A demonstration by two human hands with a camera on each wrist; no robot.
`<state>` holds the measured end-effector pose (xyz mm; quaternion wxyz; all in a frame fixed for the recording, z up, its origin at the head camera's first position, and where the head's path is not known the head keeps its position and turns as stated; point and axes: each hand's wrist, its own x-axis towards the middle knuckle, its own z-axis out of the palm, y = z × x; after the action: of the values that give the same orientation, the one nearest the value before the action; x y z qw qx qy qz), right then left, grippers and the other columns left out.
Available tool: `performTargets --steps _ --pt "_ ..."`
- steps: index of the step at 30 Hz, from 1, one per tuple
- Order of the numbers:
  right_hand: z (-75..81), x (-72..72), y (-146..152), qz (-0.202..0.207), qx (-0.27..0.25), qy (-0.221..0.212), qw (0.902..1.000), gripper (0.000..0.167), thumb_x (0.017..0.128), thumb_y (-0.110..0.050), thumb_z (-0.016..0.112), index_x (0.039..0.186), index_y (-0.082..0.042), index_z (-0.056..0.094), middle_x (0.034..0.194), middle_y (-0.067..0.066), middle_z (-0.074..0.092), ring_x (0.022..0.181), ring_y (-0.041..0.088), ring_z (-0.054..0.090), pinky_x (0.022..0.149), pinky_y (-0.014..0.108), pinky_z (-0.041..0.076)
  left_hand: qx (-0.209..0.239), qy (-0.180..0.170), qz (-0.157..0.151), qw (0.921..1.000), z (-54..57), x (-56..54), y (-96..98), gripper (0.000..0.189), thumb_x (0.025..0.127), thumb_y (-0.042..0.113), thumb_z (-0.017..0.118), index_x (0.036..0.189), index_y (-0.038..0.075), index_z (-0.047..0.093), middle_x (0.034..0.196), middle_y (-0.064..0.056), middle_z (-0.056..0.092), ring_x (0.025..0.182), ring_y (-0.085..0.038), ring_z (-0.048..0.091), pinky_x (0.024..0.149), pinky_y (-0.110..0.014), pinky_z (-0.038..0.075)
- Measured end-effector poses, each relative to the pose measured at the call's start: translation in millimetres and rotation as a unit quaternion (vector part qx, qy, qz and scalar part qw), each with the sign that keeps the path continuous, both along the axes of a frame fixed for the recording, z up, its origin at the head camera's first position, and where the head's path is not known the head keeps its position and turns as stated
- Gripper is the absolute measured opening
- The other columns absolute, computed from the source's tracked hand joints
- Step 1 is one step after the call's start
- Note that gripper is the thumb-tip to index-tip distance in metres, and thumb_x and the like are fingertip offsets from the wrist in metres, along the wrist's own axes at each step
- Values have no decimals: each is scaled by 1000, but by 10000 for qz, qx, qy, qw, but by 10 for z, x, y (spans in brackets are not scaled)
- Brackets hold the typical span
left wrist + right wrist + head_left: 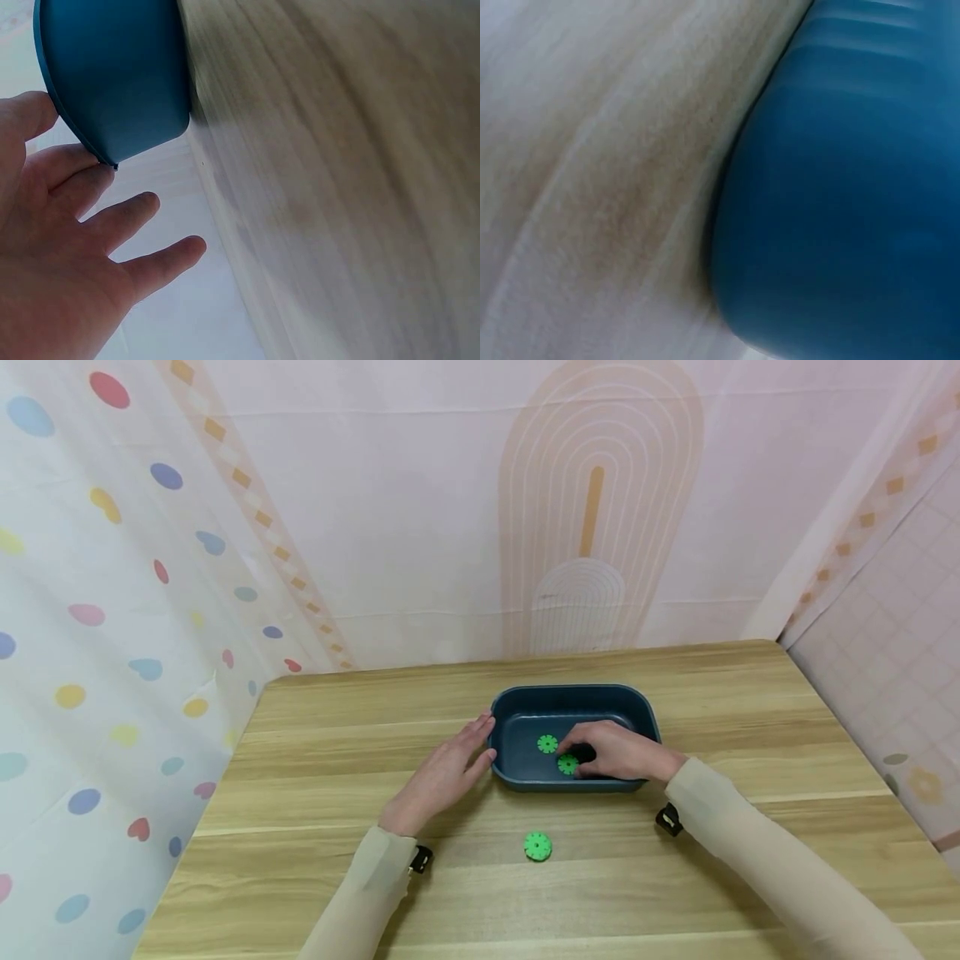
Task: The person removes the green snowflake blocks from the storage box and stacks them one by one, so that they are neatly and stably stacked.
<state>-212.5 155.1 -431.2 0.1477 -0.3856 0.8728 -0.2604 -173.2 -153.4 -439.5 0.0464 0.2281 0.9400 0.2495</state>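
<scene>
A dark blue rectangular tray (pixel 525 782) with raised sides sits on the wooden table. Inside it lies a green notched plastic disc (pixel 547 743), flat on the bottom. My right hand (pixel 618 752) reaches in over the tray's right side, thumb and forefinger at opposite edges of a second green notched disc (pixel 567 765), pinching it low over the bottom. The left hand (pixel 446 777) has its fingers extended against the tray's left rim; in the left wrist view several fingertips touch that rim (pixel 75 131). In front of the tray lies another green notched disc (pixel 537 846), which looks thicker, like a small stack.
The wooden table (pixel 315 827) ends at a back edge against a pale patterned curtain (pixel 420 527). Another curtain with coloured dots (pixel 82 710) hangs along the left. In the right wrist view, the tray's blue outer wall (pixel 840 210) fills the right half, close to the camera.
</scene>
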Motion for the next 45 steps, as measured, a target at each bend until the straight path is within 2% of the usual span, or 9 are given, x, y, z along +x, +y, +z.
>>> performTargets --steps 22,29,36,45 --pt "-88 -35 -10 231 51 154 9996 33 90 -12 83 122 -6 75 119 2 67 110 18 64 98 39 56 160 19 -16 9999 1 69 9 58 112 34 47 161 6 34 169 -6 26 154 -29 28 123 -50 29" --pt "-77 -10 -17 117 95 49 9999 30 90 -10 82 119 -7 76 116 2 67 105 16 64 94 35 57 173 15 -33 9998 -1 69 14 58 112 35 47 161 6 34 169 -5 26 154 -30 28 122 -52 30" --pt "-51 22 -38 -64 331 74 9994 28 90 -13 82 117 -8 76 117 2 66 106 18 63 96 38 56 174 56 -68 9998 5 63 16 58 112 34 47 161 5 35 169 -6 27 154 -30 29 123 -50 29" --pt "54 78 -21 -418 -32 88 9991 25 93 -14 76 118 -9 75 117 2 69 100 15 64 89 36 57 174 45 -62 9998 9 69 14 58 112 34 47 161 5 35 169 -6 26 154 -30 28 122 -52 29"
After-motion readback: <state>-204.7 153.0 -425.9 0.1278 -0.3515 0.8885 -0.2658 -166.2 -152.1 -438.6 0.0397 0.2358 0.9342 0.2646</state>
